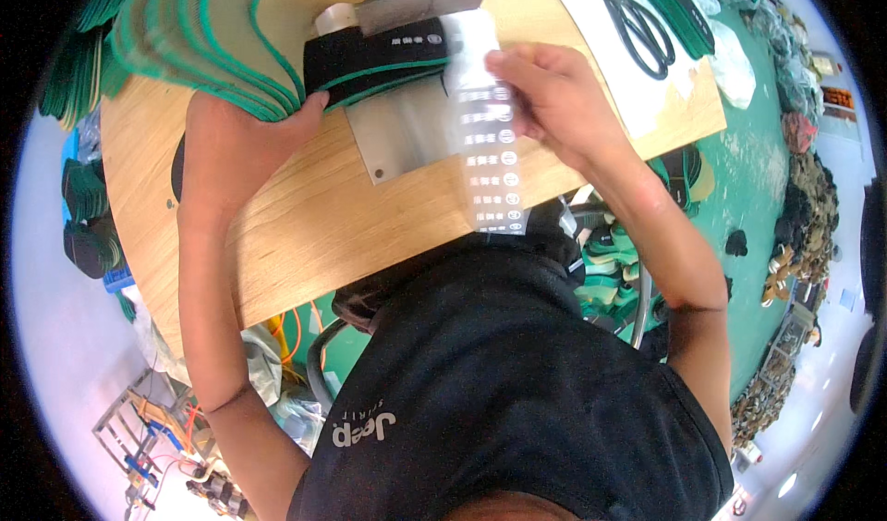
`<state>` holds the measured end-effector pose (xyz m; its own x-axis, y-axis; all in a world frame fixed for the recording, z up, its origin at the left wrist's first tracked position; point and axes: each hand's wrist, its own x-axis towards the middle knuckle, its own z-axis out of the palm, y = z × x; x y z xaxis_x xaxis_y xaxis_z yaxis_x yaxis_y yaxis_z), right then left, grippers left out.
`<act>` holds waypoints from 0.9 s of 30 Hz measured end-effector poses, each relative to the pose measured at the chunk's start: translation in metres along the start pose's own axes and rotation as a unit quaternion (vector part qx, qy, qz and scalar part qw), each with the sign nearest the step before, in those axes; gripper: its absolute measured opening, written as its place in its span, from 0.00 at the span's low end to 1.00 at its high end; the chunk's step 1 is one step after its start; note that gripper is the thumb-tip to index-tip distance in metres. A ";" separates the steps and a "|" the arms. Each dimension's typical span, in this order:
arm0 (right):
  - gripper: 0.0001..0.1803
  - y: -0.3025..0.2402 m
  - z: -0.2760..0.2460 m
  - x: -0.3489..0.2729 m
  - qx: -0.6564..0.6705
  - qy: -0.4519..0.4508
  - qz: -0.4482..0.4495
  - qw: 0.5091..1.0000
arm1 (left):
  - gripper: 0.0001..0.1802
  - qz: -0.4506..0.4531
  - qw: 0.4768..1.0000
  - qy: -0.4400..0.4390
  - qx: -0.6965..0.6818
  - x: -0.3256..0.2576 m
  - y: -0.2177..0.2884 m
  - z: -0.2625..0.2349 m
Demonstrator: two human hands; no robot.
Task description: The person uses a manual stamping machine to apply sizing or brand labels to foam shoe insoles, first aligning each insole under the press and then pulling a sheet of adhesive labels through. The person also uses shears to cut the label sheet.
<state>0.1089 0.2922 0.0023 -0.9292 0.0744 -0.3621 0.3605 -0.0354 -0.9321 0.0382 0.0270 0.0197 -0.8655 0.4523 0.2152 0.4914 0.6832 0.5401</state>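
Clear sticker strip [487, 142] is hanging long-ways toward the person, and the right hand [545, 96] is pinching its top. Just beside it, the left hand [242, 124] is pressing flat against the black insole [374, 59], lying sideways on the metal plate [407, 133].

A wooden worktable [305, 216] stands on a green floor [753, 188].

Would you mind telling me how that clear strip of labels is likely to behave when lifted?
The clear label strip probably flops: it hangs past the table edge below the right hand. It looks thin and see-through, so likely very light and apt to curl.
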 end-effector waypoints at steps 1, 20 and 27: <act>0.14 0.001 -0.004 0.000 0.030 0.009 0.001 1.000 | 0.27 -0.005 1.000 0.007 -0.004 0.001 -0.002 -0.001; 0.16 -0.013 0.020 0.015 -0.125 -0.050 0.060 0.989 | 0.17 -0.070 0.957 0.179 -0.220 -0.002 -0.027 -0.014; 0.16 -0.013 0.018 0.016 -0.097 -0.056 0.070 0.991 | 0.21 -0.092 0.974 0.171 -0.116 -0.010 -0.014 -0.004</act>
<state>0.0875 0.2755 0.0085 -0.8678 -0.0297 -0.4960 0.4861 0.1562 -0.8598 0.0396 0.0112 0.0131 -0.9378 0.0899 0.3353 0.3248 0.5681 0.7562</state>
